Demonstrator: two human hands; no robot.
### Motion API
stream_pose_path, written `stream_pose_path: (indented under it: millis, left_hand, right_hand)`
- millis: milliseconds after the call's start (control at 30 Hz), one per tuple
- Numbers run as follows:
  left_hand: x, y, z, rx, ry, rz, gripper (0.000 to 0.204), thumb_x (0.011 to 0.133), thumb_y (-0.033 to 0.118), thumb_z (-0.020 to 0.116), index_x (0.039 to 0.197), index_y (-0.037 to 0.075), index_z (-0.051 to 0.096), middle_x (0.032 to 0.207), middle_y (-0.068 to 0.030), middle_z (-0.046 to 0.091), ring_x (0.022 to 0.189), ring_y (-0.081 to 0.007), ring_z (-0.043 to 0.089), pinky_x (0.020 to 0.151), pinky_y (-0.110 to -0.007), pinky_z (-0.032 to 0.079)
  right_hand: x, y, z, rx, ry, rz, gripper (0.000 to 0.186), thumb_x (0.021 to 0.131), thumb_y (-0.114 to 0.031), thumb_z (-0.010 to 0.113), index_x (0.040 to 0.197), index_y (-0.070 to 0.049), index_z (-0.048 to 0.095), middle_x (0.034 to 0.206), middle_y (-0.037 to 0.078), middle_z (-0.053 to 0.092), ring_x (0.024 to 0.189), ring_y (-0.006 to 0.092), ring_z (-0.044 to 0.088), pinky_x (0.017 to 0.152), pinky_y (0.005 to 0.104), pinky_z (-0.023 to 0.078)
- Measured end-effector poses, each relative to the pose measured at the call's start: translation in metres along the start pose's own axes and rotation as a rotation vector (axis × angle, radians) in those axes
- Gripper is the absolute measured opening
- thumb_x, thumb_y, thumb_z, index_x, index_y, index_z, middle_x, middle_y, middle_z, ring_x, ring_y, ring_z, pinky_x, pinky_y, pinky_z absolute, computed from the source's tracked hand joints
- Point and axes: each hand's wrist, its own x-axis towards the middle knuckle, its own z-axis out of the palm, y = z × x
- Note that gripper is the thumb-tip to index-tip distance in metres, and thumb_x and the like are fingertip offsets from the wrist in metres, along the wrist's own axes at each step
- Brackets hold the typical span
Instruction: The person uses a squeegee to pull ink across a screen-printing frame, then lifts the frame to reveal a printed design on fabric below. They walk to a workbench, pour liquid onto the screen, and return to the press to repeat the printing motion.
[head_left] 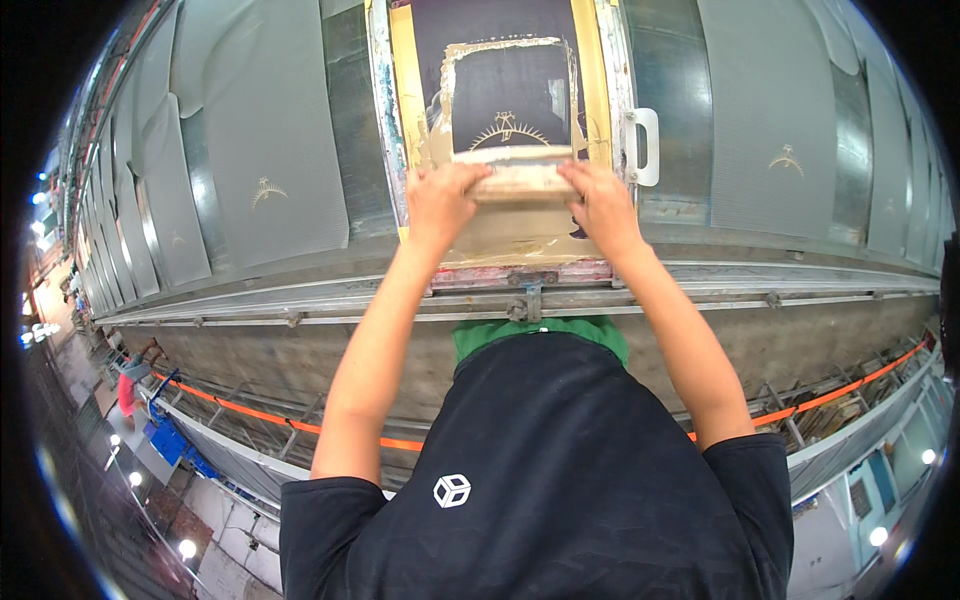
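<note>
Clock reference: center on the pale squeegee-like bar (520,183), 12 o'clock facing away from the person. The bar lies inside the screen frame (620,90), its long axis running from 9 to 3 o'clock, crosswise to the frame's side rails. The left hand (440,205) is closed around the 9 o'clock end; the right hand (608,205) is closed around the 3 o'clock end. Neither hand is nearer; the bar spans the gap between them. Finger placement beneath the bar cannot be determined. The gold sunburst motif (507,130) is at 12 o'clock, just beyond the bar. The white handle (648,148) is at 2 o'clock, outside the frame.
</note>
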Motion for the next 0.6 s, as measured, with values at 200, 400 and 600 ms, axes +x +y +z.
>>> stream_pose_path:
  millis: [200, 400, 600]
  left_hand:
    - [-0.074, 0.031, -0.007, 0.016, -0.029, 0.057, 0.042, 0.070, 0.001, 0.071, 0.108, 0.019, 0.073, 0.110, 0.0032, 0.074, 0.099, -0.0125, 0.067, 0.084, -0.040, 0.041]
    - [-0.091, 0.043, -0.025, -0.213, 0.169, -0.168, 0.034, 0.075, 0.007, 0.073, 0.108, 0.009, 0.073, 0.094, -0.0125, 0.073, 0.083, -0.0325, 0.070, 0.072, -0.039, 0.052]
    - [-0.078, 0.032, -0.002, -0.167, 0.392, -0.580, 0.028, 0.083, 0.021, 0.069, 0.103, 0.002, 0.072, 0.083, -0.0224, 0.070, 0.078, -0.0391, 0.070, 0.070, -0.045, 0.053]
  right_hand:
    - [-0.063, -0.023, -0.006, 0.056, -0.143, -0.012, 0.056, 0.068, 0.002, 0.076, 0.122, -0.006, 0.065, 0.125, 0.014, 0.064, 0.117, 0.0325, 0.059, 0.100, 0.0400, 0.050]
    - [0.011, -0.011, -0.062, 0.244, 0.001, -0.119, 0.049, 0.082, -0.018, 0.079, 0.128, -0.010, 0.065, 0.128, 0.011, 0.066, 0.119, 0.0290, 0.061, 0.102, 0.0387, 0.048]
    - [0.052, 0.112, -0.038, 0.155, 0.356, 0.469, 0.040, 0.093, -0.028, 0.066, 0.130, -0.012, 0.064, 0.094, 0.014, 0.069, 0.093, 0.0274, 0.066, 0.087, 0.0386, 0.050]
